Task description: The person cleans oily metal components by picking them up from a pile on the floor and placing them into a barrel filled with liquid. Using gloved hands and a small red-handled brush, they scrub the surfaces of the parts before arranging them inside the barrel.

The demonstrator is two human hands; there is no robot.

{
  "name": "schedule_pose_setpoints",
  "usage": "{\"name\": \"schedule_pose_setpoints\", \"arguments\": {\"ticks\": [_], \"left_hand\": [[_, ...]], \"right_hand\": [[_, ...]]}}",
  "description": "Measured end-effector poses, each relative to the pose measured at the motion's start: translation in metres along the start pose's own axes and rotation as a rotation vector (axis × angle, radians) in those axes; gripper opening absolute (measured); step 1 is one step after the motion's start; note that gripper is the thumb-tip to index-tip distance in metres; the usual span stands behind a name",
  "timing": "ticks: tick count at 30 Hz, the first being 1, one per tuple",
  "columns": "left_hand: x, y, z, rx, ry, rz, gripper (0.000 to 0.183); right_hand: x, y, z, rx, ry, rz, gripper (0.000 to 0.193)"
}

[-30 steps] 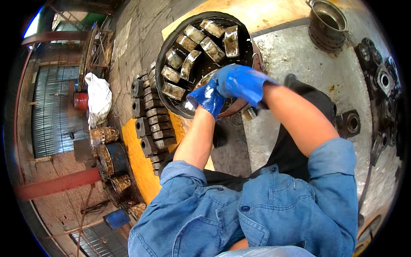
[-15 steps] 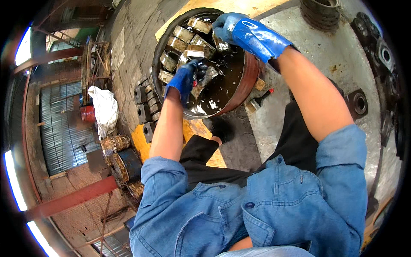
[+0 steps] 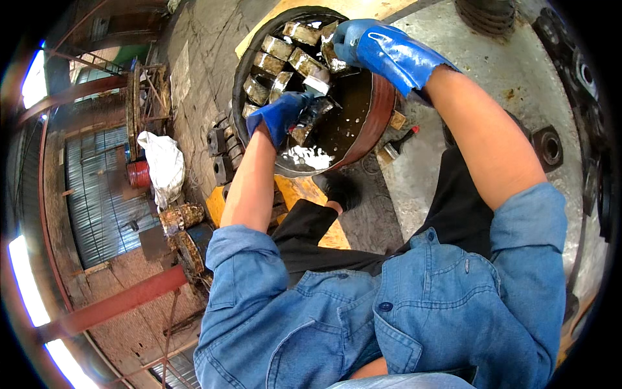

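Blue-gloved, your right hand (image 3: pixel 352 44) is gripping a wet block (image 3: pixel 330 56) by its right edge, fingers bent, inside the tub (image 3: pixel 380 117); your left hand (image 3: pixel 282 115) is clasping a brush (image 3: pixel 316 85). That block is probably feeling heavy, rigid and slippery, its opposite sides offering surest hold.

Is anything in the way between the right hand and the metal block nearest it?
Nothing visible: the right hand meets the metal block at its right side. Neighbouring blocks lie left of it.

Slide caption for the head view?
Blue-gloved left hand holds a brush, right hand touches a block, at a tub.
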State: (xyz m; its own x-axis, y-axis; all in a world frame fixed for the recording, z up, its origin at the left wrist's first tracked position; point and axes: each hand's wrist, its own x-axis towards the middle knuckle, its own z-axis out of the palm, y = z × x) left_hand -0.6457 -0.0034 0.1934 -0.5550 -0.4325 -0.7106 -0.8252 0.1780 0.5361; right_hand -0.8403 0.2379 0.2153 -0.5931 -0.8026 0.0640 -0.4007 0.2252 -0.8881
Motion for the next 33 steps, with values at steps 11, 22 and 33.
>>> {"name": "schedule_pose_setpoints", "arguments": {"ticks": [11, 22, 33], "left_hand": [[-0.022, 0.06, -0.029, 0.424, -0.018, -0.073, 0.031], [0.046, 0.068, -0.101, 0.184, 0.122, -0.043, 0.029], [0.003, 0.068, -0.065, 0.404, 0.113, 0.069, 0.03]], "right_hand": [[0.013, 0.002, 0.0, -0.332, -0.054, 0.149, 0.028], [-0.001, -0.03, -0.009, -0.429, -0.159, 0.228, 0.029], [-0.002, -0.018, -0.003, -0.43, -0.169, 0.085, 0.029]]}}
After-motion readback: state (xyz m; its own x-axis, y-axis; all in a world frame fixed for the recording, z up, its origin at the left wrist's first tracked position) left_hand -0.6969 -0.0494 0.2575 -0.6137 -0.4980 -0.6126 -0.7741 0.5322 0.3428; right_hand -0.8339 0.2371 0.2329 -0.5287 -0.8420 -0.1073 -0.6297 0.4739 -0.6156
